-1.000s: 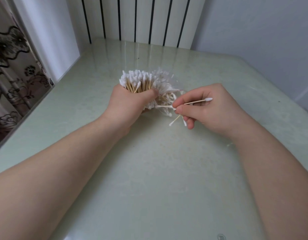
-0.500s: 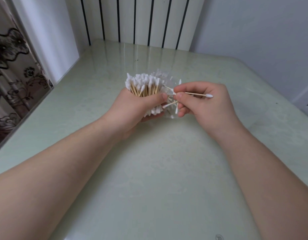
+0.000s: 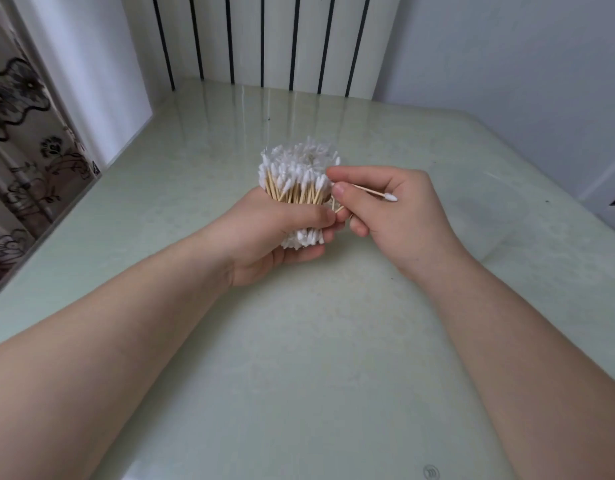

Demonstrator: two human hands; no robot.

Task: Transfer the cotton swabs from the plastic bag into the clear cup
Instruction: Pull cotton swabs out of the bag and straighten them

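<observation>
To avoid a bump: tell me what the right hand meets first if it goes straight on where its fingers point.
Likely the bundle of white-tipped wooden cotton swabs gripped by the left hand; the right hand is close beside it, depth unclear.

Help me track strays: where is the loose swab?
Head view, right of centre: the right hand pinches the loose swab beside the bundle the left hand grips.

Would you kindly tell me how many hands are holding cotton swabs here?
2. The left hand grips the bundle of cotton swabs mid-table; the right hand, beside it, pinches a loose swab.
</observation>
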